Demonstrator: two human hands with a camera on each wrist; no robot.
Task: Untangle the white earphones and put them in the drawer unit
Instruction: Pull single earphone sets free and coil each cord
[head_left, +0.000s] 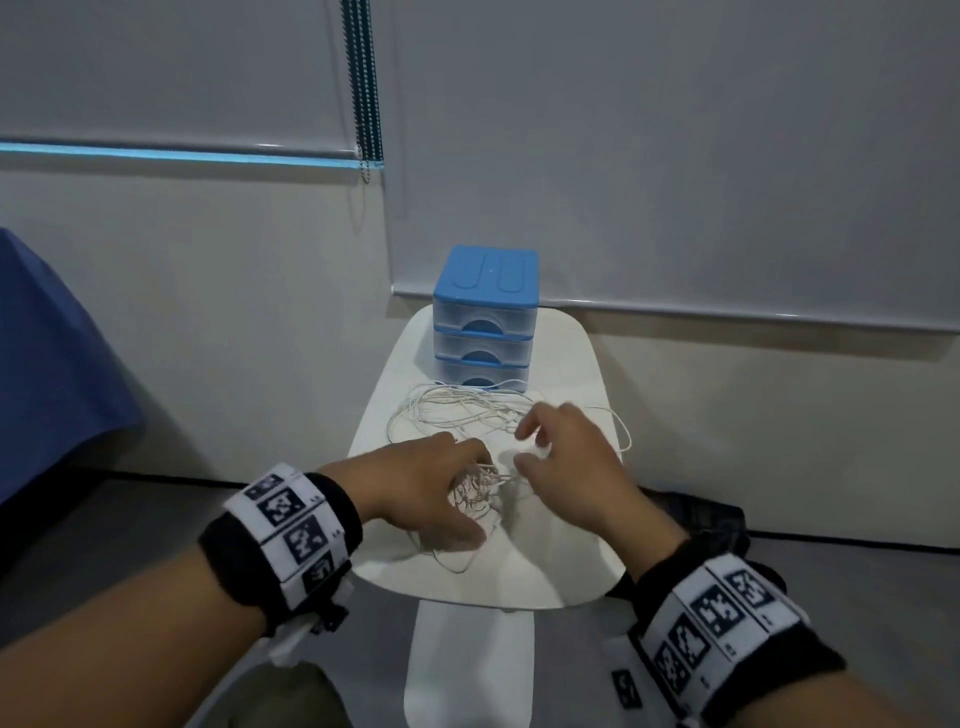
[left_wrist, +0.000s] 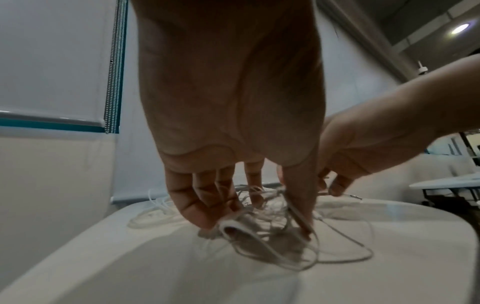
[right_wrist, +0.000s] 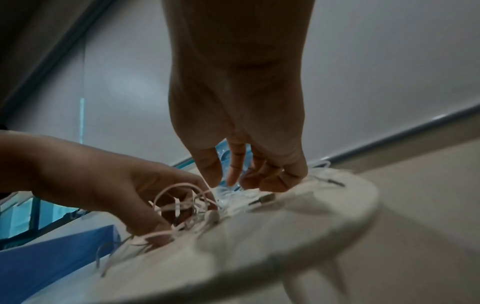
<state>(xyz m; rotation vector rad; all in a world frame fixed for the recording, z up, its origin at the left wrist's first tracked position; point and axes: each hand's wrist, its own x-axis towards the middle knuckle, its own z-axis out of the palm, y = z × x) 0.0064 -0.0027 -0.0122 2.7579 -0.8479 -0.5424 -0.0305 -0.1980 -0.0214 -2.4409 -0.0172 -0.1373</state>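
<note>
The white earphones (head_left: 467, 410) lie in loose loops on a small white table (head_left: 550, 561), in front of a blue drawer unit (head_left: 483, 317) whose three clear drawers are all pushed in. My left hand (head_left: 441, 483) grips the knotted clump of cable (head_left: 480, 491) near the table's middle. In the left wrist view its fingers (left_wrist: 205, 203) and thumb close round that tangle (left_wrist: 262, 228). My right hand (head_left: 561, 457) hovers just right of the clump, thumb and fingers (right_wrist: 233, 168) loosely bent and apart over the cable (right_wrist: 233, 194). A metal jack plug (right_wrist: 265, 198) lies beside them.
A blue cloth (head_left: 47, 353) covers something at the left. A blind's bead chain (head_left: 366, 88) hangs on the wall behind. A dark object (head_left: 696, 519) lies on the floor at the table's right. The table stands on a white pedestal (head_left: 467, 665).
</note>
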